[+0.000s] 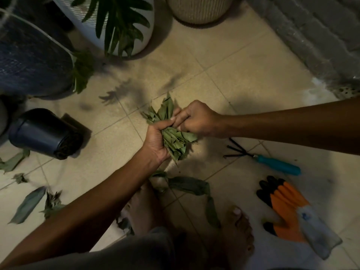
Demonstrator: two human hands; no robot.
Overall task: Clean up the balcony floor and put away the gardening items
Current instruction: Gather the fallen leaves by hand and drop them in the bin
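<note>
Gripping a bunch of dry leaves (173, 137) in your left hand (156, 142), your right hand (196, 119) pinches its top above the tiled floor (224, 75).

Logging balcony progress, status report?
Left hand grips leaf bundle; right hand pinches it. Loose leaves, hand rake, gloves on floor.

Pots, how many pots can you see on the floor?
4. A small black pot lies tipped over at left, a dark blue pot stands behind it, a white pot holds a plant, and a ribbed beige pot is at top. More may be out of view.
</note>
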